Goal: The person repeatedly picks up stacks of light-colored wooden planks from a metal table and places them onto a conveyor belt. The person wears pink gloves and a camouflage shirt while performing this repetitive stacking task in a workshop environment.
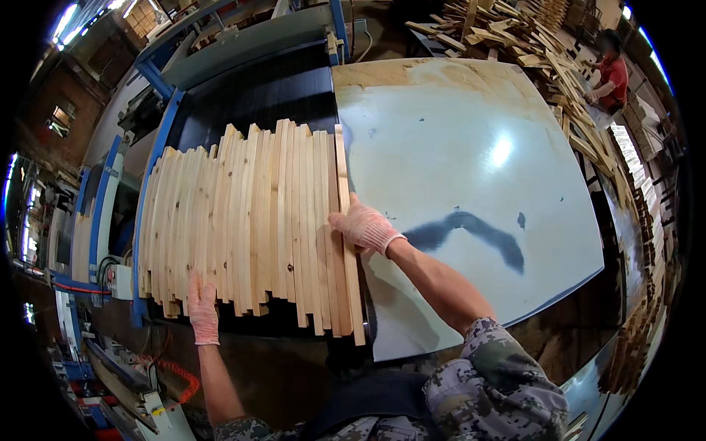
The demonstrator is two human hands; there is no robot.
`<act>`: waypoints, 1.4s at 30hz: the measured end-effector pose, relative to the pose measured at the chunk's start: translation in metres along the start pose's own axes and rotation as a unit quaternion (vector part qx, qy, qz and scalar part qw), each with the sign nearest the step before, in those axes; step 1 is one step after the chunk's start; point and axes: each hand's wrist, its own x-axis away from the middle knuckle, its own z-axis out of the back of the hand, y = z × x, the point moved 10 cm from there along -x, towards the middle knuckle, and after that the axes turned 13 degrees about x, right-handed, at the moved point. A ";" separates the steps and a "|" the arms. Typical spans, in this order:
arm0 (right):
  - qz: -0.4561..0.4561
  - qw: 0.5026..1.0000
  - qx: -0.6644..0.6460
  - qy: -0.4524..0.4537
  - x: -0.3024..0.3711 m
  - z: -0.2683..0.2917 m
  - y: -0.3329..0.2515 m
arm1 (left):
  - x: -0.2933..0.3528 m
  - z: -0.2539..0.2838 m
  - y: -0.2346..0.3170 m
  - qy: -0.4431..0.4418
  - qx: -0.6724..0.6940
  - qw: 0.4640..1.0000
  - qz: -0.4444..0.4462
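A row of pale wooden strips [243,206] lies side by side on a dark machine bed [254,92], their ends uneven at both sides. My right hand [365,226], in a pinkish-white knit glove, is closed around the rightmost wooden strip [354,294], thumb on one side. That strip stands slightly apart and tilted against the row. In a matching glove, my left hand [203,309] rests by the near ends of the strips at the left, fingers stretched out over the wood and a little blurred.
To the right of the row is a pale, worn sheet-topped table [456,184] with a dark smear. Blue machine framing [151,191] borders the left side. Loose wood [529,51] is heaped at the far right, beside a person in red [612,77]. An orange coiled hose [184,378] hangs lower left.
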 end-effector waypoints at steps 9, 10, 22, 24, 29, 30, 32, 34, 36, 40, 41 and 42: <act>0.007 0.938 0.293 0.184 0.015 0.054 0.069 | 0.011 0.095 -0.064 0.181 0.111 0.976 0.051; 0.004 0.932 0.320 0.172 0.020 0.052 0.054 | 0.011 0.112 -0.070 0.206 0.117 0.971 0.039; 0.035 0.933 0.086 0.347 0.026 0.025 -0.034 | -0.085 0.394 -0.064 0.339 -0.402 0.850 0.033; 0.073 0.938 0.036 0.338 0.005 0.003 -0.056 | -0.109 0.408 -0.061 0.319 -0.451 0.823 0.129; -0.122 0.925 0.181 0.310 -0.055 -0.012 -0.069 | -0.141 0.454 -0.092 0.257 -0.458 0.826 0.203; -0.155 0.919 0.185 0.311 -0.063 -0.014 -0.072 | -0.145 0.460 -0.096 0.253 -0.451 0.835 0.189; -0.177 0.914 0.192 0.311 -0.080 -0.013 -0.074 | -0.148 0.470 -0.107 0.242 -0.438 0.851 0.161; -0.163 0.915 0.188 0.317 -0.086 -0.008 -0.067 | -0.153 0.467 -0.103 0.235 -0.425 0.863 0.137; -0.133 0.914 0.181 0.337 -0.083 -0.010 -0.074 | -0.156 0.469 -0.104 0.222 -0.415 0.875 0.114; -0.126 0.915 0.165 0.346 -0.058 -0.024 -0.070 | -0.161 0.473 -0.124 0.217 -0.373 0.898 0.085; -0.097 0.921 0.139 0.350 -0.045 -0.030 -0.078 | -0.159 0.487 -0.135 0.224 -0.391 0.889 0.081; -0.087 0.926 0.130 0.344 -0.043 -0.030 -0.064 | -0.165 0.483 -0.142 0.226 -0.360 0.901 0.088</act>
